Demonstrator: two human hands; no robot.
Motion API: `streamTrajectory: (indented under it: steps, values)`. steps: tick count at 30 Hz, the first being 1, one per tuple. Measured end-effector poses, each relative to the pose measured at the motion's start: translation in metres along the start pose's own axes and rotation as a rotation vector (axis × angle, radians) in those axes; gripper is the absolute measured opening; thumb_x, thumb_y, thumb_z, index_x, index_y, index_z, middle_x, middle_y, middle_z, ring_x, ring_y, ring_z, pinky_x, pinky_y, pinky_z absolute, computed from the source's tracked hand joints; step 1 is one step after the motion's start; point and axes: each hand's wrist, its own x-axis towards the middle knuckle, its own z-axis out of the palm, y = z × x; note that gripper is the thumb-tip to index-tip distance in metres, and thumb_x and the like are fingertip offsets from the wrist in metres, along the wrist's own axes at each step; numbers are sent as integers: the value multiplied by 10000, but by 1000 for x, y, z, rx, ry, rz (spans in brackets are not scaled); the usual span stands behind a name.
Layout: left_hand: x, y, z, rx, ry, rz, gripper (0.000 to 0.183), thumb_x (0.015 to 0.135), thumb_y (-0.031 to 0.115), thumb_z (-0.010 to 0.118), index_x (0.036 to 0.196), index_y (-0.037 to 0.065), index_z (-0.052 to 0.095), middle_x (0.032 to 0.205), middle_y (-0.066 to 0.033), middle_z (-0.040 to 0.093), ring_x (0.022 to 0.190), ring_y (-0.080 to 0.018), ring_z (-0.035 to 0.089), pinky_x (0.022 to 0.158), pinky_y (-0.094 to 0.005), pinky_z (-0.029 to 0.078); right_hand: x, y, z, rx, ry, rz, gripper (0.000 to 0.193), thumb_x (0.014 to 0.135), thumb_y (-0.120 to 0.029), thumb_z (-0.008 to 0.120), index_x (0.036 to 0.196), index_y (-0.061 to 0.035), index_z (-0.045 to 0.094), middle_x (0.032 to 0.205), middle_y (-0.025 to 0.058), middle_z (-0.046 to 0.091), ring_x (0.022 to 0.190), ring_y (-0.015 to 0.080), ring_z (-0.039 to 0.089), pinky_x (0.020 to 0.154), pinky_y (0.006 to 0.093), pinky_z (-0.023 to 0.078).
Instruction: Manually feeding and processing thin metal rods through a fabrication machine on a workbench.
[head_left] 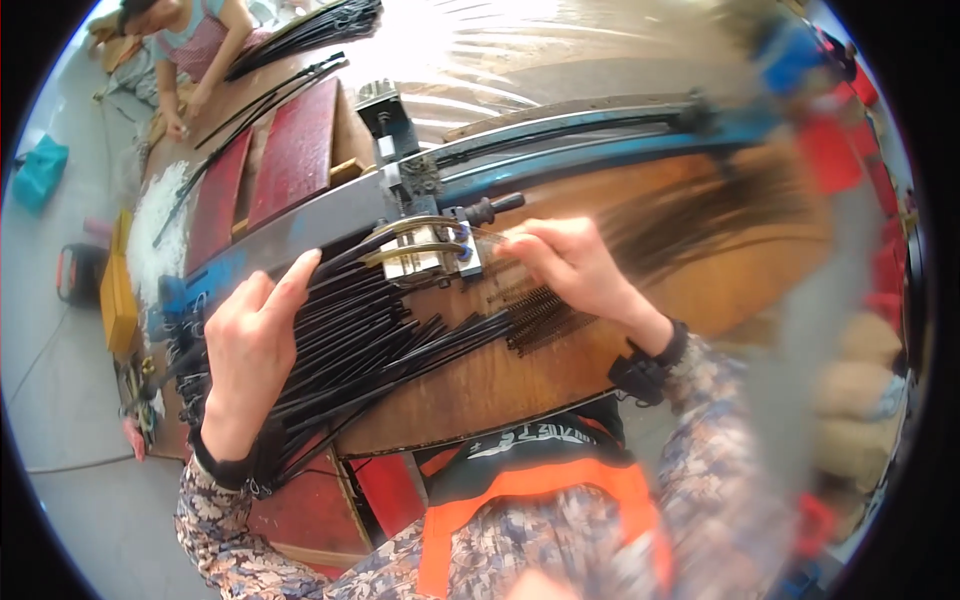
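Black rod [348, 252], long axis rising rightward toward fixture [415, 264], right fingers [538, 255] pinching wire [487, 236], left fingers [291, 287], grip unclear

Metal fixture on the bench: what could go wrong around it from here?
The right hand is close to the metal fixture, so its fingers might get pinched. The left hand is at the loosely piled black rods, which could shift or tangle if nudged.
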Motion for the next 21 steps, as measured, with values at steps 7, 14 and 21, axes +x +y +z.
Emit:
streamTrajectory:
  steps: [7,14,21]
  values:
    - [3,22,4,-87,-12,4,504,833,-55,651,1316,82,615,746,-113,484,650,-276,513,616,-402,446,28,-11,20,-317,306,-596,322,773,-108,821,1084,-68,747,786,40,602,715,198,555,669,347,468]
    - [10,44,4,-90,-132,146,606,748,-91,562,1328,69,631,765,-67,525,702,-231,536,660,-369,478,17,-14,28,-542,198,-716,456,838,-57,721,1287,-16,653,694,3,523,622,155,503,568,304,444]
    - [-5,-33,-42,110,322,-208,163,965,24,613,1124,16,647,861,-168,599,721,-297,590,658,-361,486,21,59,-66,-746,319,-332,289,934,-14,601,1204,-78,679,812,59,662,746,160,639,669,296,513]
